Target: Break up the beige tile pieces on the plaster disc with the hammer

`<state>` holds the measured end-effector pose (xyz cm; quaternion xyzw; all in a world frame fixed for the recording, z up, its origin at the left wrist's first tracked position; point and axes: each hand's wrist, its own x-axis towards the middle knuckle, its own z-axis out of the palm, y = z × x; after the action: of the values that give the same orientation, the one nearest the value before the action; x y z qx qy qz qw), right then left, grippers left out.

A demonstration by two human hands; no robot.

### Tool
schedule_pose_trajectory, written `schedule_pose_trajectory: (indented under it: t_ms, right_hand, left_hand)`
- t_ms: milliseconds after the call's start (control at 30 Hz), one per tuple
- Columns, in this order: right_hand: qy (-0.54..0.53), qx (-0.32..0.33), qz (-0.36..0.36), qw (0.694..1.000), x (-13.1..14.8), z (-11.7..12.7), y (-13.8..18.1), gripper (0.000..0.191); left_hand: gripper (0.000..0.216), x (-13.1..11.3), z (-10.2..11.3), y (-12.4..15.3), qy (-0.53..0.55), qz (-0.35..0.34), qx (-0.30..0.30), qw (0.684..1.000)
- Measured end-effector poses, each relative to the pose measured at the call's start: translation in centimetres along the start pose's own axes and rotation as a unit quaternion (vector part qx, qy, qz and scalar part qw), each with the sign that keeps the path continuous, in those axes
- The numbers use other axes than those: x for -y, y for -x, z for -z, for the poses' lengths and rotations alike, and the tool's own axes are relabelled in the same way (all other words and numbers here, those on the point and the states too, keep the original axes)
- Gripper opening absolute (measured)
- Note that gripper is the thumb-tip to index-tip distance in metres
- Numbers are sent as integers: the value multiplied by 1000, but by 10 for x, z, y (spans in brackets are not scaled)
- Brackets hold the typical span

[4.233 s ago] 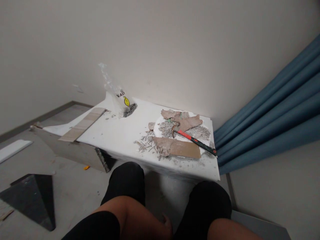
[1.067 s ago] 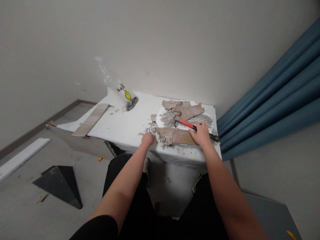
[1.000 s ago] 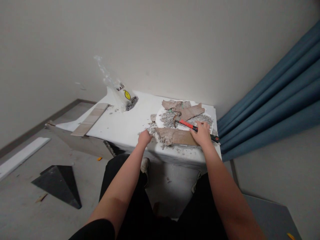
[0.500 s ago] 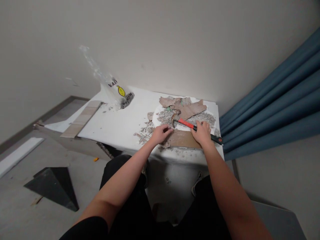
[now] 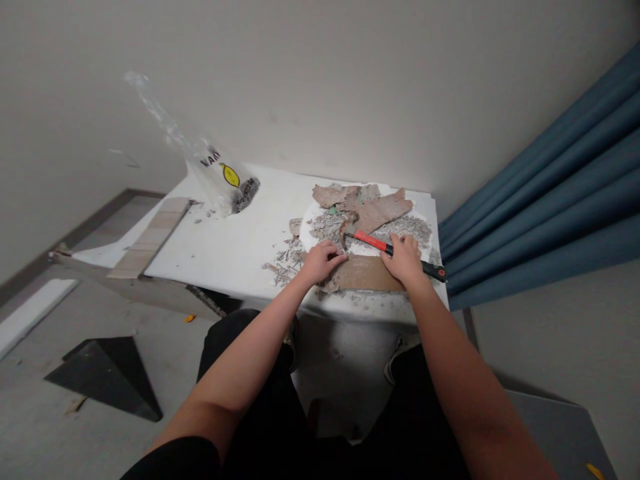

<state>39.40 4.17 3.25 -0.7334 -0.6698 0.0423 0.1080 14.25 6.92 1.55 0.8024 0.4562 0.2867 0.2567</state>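
Note:
A claw hammer (image 5: 371, 242) with a red and black handle lies slantwise over a heap of grey crumbs (image 5: 327, 227). My right hand (image 5: 405, 259) is closed around its handle, and the butt end sticks out to the right. Under that hand is a flat brown board (image 5: 373, 272) along the table's near edge. My left hand (image 5: 320, 262) rests at the board's left end, thumb and fingers drawn together; what they hold, if anything, is hidden. Behind the hammer lie torn brownish sheets (image 5: 383, 211). Loose fragments (image 5: 284, 265) are scattered left of my left hand.
The white-covered table (image 5: 220, 250) stands against the wall. On it are a clear plastic bag (image 5: 215, 180) with dark contents and a cardboard strip (image 5: 153, 237). A blue curtain (image 5: 540, 193) hangs at right. A dark folded piece (image 5: 107, 373) lies on the floor.
The view has shifted slightly. Both hands stay at about the same place, the right one on the hammer. My left hand's fingers have moved slightly by the board's end.

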Motion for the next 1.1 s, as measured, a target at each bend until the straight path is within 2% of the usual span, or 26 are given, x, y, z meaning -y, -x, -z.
schedule_pose_trajectory:
  t_ms: [333, 533, 700, 833, 933, 1033, 1100]
  right_hand:
    - [6, 12, -3, 1000, 2, 4, -1, 42]
    - [22, 22, 19, 999, -1, 5, -2, 33]
    - [84, -13, 71, 994, 1, 8, -5, 29]
    - [101, -27, 91, 990, 2, 20, -4, 31]
    - [53, -49, 56, 996, -1, 36, 7, 32]
    - [-62, -88, 34, 994, -3, 53, 30, 34]
    - [-157, -58, 49, 985, -1, 61, 49, 37]
  left_hand:
    - [29, 2, -5, -1, -4, 13, -2, 1000]
    - [29, 2, -5, 0, -7, 10, 0, 1000]
    - [28, 1, -7, 1, -31, -5, -6, 999]
    - [29, -1, -7, 3, -61, -28, -7, 998]
    - [30, -3, -8, 4, -91, -41, -7, 995]
    - [31, -5, -8, 5, -113, -40, -4, 993]
    - [31, -5, -9, 5, -118, -38, -2, 992]
